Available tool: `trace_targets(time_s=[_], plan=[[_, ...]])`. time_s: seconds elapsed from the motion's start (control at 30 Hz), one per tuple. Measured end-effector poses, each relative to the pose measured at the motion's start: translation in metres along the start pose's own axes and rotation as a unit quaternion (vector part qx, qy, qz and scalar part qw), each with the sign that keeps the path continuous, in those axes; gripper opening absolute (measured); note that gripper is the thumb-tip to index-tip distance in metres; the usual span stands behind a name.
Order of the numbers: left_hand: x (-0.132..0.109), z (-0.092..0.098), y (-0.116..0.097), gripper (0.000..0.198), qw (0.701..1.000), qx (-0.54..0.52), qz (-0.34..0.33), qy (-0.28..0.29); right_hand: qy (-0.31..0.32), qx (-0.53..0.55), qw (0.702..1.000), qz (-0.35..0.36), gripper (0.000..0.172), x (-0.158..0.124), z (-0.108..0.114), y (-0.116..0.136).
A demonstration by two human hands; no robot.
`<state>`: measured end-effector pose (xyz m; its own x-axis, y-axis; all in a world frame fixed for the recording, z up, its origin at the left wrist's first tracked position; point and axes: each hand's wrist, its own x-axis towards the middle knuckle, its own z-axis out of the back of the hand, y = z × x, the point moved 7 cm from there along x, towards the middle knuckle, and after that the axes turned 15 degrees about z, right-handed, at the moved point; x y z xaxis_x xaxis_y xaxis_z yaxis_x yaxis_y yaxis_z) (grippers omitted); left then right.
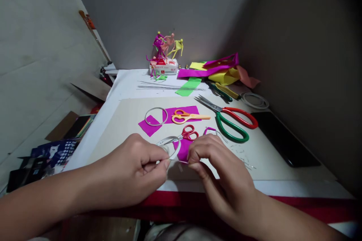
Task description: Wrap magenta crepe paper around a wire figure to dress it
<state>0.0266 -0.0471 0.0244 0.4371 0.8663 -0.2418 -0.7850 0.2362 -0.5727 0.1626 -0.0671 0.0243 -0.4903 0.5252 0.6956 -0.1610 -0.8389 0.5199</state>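
Near the table's front edge, my left hand [147, 169] is closed in a pinch, with a pale ring-shaped strip [175, 148] rising from its fingertips. My right hand [223, 173] is also pinched, at the end of a thin purple piece [182, 162] that spans the gap between both hands. Just beyond lie red-handled small scissors [190, 133], partly over purple paper [185, 147]. Farther back are orange scissors [183, 116] on a purple strip [195, 110], and a metal ring [146, 116] overlapping a purple square [149, 127].
Large red-and-green-handled scissors [232, 120] and a black phone [283, 139] lie right. Behind them are pliers [222, 92], a white coil [255, 100] and coloured strips [223, 71]. Thin wires [169, 87] lie before a small box [166, 68] bearing several coloured figures [169, 43].
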Motion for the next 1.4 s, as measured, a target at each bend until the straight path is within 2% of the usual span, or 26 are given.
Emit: trace_targets(time_s=[0.13, 0.33, 0.6, 0.67, 0.73, 0.8, 0.83, 0.87, 0.9, 1.0, 1.07, 1.13, 1.23, 1.3, 1.37, 1.4], plan=[[-0.011, -0.001, -0.007, 0.031, 1.0, -0.008, -0.003, 0.014, -0.033, -0.023, 0.998, 0.042, 0.023, -0.005, 0.0, 0.014], [-0.018, -0.007, -0.019, 0.031, 0.997, -0.035, 0.013, 0.07, -0.07, -0.055, 0.994, 0.065, 0.025, -0.013, 0.006, 0.032], [-0.022, -0.016, -0.029, 0.031, 0.994, -0.057, 0.013, 0.092, -0.07, -0.035, 0.997, 0.022, 0.027, -0.023, 0.012, 0.036], [-0.018, -0.009, -0.021, 0.032, 0.997, -0.048, 0.026, 0.053, -0.082, -0.036, 0.996, 0.022, 0.029, -0.029, 0.021, 0.038], [-0.011, 0.013, -0.005, 0.031, 0.994, -0.051, 0.061, -0.076, -0.122, -0.062, 0.99, 0.018, 0.03, -0.039, 0.037, 0.04], [-0.006, 0.034, 0.01, 0.031, 0.973, -0.007, 0.098, -0.209, -0.142, -0.109, 0.984, 0.01, 0.032, -0.046, 0.05, 0.04], [-0.004, 0.04, 0.014, 0.032, 0.96, 0.03, 0.1, -0.259, -0.132, -0.121, 0.984, 0.002, 0.032, -0.048, 0.052, 0.037], [0.0, 0.042, 0.016, 0.033, 0.952, 0.069, 0.095, -0.281, -0.11, -0.127, 0.985, -0.026, 0.029, -0.047, 0.051, 0.03], [0.005, 0.041, 0.017, 0.033, 0.95, 0.103, 0.091, -0.281, -0.077, -0.123, 0.988, -0.056, 0.025, -0.046, 0.048, 0.021], [0.023, 0.026, 0.022, 0.034, 0.942, 0.229, 0.113, -0.217, 0.011, -0.061, 0.984, -0.166, 0.012, -0.038, 0.035, -0.014], [0.03, 0.019, 0.024, 0.037, 0.918, 0.316, 0.131, -0.201, 0.059, -0.039, 0.972, -0.222, 0.011, -0.035, 0.028, -0.035], [0.032, 0.015, 0.025, 0.04, 0.893, 0.377, 0.131, -0.21, 0.088, -0.043, 0.964, -0.247, 0.01, -0.032, 0.025, -0.049], [0.027, 0.003, 0.022, 0.037, 0.878, 0.406, 0.082, -0.24, 0.122, -0.063, 0.955, -0.263, 0.011, -0.031, 0.018, -0.058], [0.018, -0.013, 0.012, 0.033, 0.889, 0.381, -0.019, -0.254, 0.134, -0.077, 0.949, -0.273, 0.012, -0.031, 0.014, -0.06], [0.008, -0.031, 0.003, 0.033, 0.904, 0.336, -0.121, -0.234, 0.138, -0.089, 0.946, -0.278, 0.013, -0.031, 0.011, -0.061], [0.005, -0.038, 0.0, 0.034, 0.91, 0.317, -0.145, -0.225, 0.139, -0.094, 0.946, -0.276, 0.013, -0.03, 0.009, -0.061]])
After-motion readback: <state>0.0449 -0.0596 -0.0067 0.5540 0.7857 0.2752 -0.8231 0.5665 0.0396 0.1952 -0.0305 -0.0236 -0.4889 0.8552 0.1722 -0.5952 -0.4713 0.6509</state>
